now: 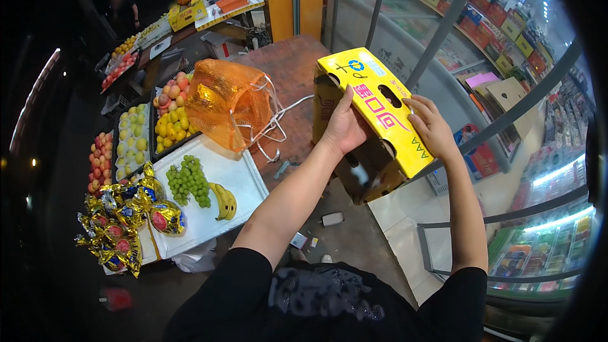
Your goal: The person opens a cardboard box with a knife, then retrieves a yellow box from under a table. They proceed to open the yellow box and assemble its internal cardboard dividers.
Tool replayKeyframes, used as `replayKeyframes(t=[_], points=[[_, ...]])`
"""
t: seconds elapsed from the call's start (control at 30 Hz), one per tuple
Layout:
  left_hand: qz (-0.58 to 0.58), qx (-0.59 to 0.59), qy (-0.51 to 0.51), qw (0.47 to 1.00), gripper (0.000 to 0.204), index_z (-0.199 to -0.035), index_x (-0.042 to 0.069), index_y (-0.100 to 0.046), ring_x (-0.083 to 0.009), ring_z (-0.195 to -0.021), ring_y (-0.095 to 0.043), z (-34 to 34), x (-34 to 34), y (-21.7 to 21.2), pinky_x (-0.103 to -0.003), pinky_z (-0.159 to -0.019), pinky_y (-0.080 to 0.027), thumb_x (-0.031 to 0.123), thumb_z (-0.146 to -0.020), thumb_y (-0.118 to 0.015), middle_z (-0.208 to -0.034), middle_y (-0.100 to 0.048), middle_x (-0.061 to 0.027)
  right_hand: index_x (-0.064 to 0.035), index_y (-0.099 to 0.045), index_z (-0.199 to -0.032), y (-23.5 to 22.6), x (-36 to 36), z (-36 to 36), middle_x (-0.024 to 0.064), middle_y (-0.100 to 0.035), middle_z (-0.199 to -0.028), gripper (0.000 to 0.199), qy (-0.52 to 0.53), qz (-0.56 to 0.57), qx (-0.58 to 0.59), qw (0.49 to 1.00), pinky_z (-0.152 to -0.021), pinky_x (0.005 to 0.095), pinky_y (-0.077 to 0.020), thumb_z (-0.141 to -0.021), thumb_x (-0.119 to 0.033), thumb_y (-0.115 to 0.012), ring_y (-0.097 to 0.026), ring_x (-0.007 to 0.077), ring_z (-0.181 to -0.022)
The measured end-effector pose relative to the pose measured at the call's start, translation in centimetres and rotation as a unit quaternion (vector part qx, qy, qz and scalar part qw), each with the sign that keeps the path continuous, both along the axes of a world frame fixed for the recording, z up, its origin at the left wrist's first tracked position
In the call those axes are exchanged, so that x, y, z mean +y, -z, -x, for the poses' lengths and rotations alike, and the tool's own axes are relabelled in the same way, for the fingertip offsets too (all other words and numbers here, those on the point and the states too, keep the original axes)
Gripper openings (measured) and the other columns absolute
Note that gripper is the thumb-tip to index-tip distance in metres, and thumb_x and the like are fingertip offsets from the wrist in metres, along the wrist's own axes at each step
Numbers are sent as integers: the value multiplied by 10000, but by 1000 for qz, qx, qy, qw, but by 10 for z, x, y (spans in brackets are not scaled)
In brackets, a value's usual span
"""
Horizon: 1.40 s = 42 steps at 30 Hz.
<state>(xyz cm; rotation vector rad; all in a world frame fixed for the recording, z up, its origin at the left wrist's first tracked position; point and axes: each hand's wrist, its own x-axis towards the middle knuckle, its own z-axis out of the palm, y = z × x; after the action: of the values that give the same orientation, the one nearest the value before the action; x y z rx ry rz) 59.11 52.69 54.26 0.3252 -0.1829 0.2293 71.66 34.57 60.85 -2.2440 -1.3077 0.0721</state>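
Observation:
A yellow cardboard carton (383, 114) with pink printing is held up in front of me, tilted, its bare cardboard inside showing below the yellow face. My left hand (348, 125) grips its near edge, thumb on the yellow side and the fingers mostly hidden behind. On the far side my right hand (433, 128) has its fingers bent over the yellow face beside an oval hand hole. Left of the carton, an orange mesh bag (221, 104) with loose white cords rests by the reddish-brown tabletop (278, 62).
Green grapes (187, 181) and bananas (222, 202) lie on a white board (250, 180). Gold-wrapped fruit (114, 234) is piled at its left end, with fruit crates (134, 133) behind. Glass panes in dark frames (437, 31) stand close on the right.

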Motion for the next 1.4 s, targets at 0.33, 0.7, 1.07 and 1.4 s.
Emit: replayKeyframes(t=[0.33,0.7,1.07,1.4], points=[[35,-30,-25,999,952,-1441,113,-368,-263,-1305,-446,-30,-16,25,-448,-1109,-319,795,-781,-453,-1422,-477,-82,-135,-556,-1321,4,15,-30,120,-454,-1414,370,-17,8,29,999,-1030,338,-399,-992,-271,-458,-496,268,-1247],[30,-41,-107,993,886,-1367,81,-461,-234,-1255,-509,-44,-17,45,-444,-1058,-402,698,-751,-623,-1358,-539,-82,-47,-554,-1262,-6,16,-33,154,-490,-1348,321,-144,6,-87,986,-1083,394,-339,-980,-177,-475,-436,320,-1268],[7,-29,-194,981,905,-1438,80,-363,-289,-1272,-489,-45,5,35,-467,-1053,-412,730,-822,-496,-1408,-474,-152,58,-478,-1306,-10,62,12,230,-589,-1186,757,-153,47,-188,969,-997,452,-377,-778,-432,-712,-521,369,-1137],[-15,-13,-193,981,927,-1436,87,-370,-252,-1288,-478,-44,25,37,-437,-1074,-382,743,-799,-522,-1415,-482,-106,36,-506,-1294,-14,65,12,250,-610,-1137,698,-150,21,-89,984,-970,422,-423,-715,-298,-709,-567,370,-1036]])
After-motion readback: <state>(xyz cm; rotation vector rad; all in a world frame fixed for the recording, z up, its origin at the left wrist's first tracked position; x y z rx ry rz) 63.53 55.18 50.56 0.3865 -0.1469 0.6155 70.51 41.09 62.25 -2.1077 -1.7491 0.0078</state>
